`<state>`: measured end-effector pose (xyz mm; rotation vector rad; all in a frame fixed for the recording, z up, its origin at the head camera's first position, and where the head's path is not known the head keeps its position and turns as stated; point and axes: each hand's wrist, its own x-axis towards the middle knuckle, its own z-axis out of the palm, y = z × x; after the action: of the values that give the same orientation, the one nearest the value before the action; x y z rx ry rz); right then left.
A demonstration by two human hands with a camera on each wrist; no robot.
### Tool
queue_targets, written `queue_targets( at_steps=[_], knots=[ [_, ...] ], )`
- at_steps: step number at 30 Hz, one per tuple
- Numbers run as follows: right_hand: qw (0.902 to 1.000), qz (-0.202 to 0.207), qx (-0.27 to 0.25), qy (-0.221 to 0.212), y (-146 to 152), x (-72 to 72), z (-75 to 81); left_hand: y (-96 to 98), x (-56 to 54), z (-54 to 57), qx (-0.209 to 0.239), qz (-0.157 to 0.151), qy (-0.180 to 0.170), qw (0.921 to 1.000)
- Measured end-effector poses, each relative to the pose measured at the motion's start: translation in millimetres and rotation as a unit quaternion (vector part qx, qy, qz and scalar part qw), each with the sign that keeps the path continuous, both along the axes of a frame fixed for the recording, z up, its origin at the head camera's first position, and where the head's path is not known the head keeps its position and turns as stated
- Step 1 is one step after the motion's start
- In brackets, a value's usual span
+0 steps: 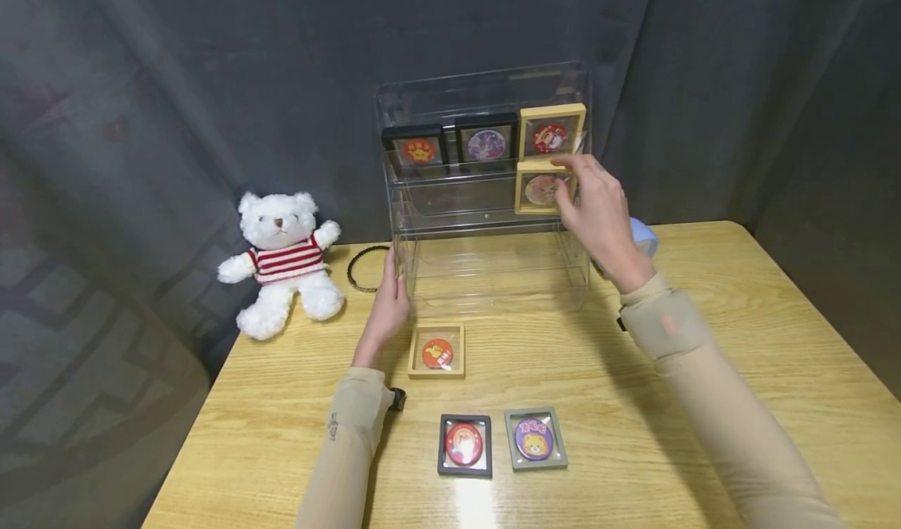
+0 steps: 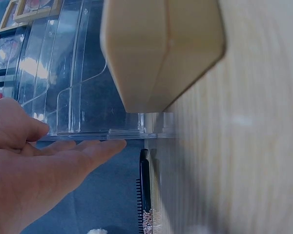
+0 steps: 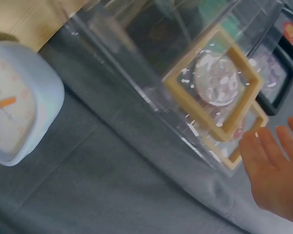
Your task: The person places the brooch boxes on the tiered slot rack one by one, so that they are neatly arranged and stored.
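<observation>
A clear tiered display stand [image 1: 486, 267] stands on the table. My left hand [image 1: 389, 306] rests against its left side, fingers straight, as the left wrist view also shows [image 2: 63, 165]. Over on the stand's right, my right hand [image 1: 598, 208] hovers by a yellow-framed badge [image 1: 542, 190] on the second tier, thumb and fingers apart. In the right wrist view that yellow frame [image 3: 173, 84] sits apart from the loosely spread fingers [image 3: 271, 146]. The top tier carries another yellow-framed badge [image 1: 552, 110] and two black-framed badges [image 1: 486, 120] [image 1: 414, 131].
On the table lie a yellow-framed thumbs-up badge [image 1: 437, 353], a black-framed red badge [image 1: 464, 444] and a grey-framed bear badge [image 1: 535, 438]. A white teddy bear [image 1: 285, 259] sits at left, near a black toothed hairband [image 1: 359, 267]. Behind my right hand is a pale blue clock [image 3: 46, 92].
</observation>
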<state>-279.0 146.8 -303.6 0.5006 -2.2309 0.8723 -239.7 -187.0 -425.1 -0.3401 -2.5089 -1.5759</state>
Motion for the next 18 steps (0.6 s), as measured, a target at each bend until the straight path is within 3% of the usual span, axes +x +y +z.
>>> queue_targets(
  at_steps=[9,18],
  knots=[
    [0.9980,0.063,-0.002,0.005,-15,7.4,-6.0,-1.5,-0.6,-0.4,-0.003,0.002,0.002,1.0000],
    [0.9933,0.111,0.012,-0.030,-33,19.0,-27.6,-0.3,0.4,1.6,-0.005,0.001,0.005,1.0000]
  ],
)
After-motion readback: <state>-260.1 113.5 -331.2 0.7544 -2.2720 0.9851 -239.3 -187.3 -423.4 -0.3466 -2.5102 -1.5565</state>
